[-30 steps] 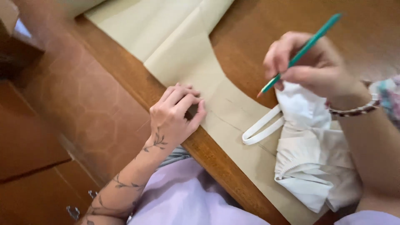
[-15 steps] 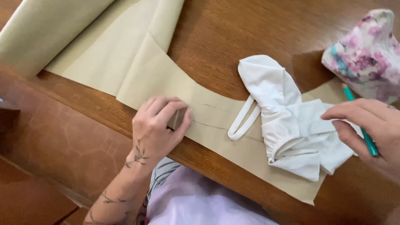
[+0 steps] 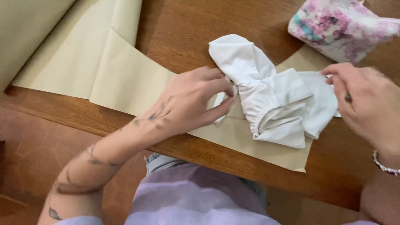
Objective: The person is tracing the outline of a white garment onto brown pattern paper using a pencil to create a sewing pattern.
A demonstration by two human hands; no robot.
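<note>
The white garment (image 3: 275, 96) lay crumpled on the tan pattern paper (image 3: 129, 79), near the front edge of the wooden desk (image 3: 187, 33). It was soft white cloth, folded over itself, with a gathered elastic hem showing near its middle and a narrow strap hanging off its left side. My left hand (image 3: 189, 102) rested at that left edge, fingers loosely curled and touching the strap and the cloth beside it; I could not tell whether they pinched it. My right hand (image 3: 366, 102) was at the garment's right edge, fingers bent around a pencil of which only a dark bit showed. A floral fabric bundle (image 3: 341, 27) sat just beyond, at the desk's far right.

Half a second before, my left hand had lain flat on the paper, apart from the garment; it had since moved right onto the cloth. My right hand had come in closer too.
</note>
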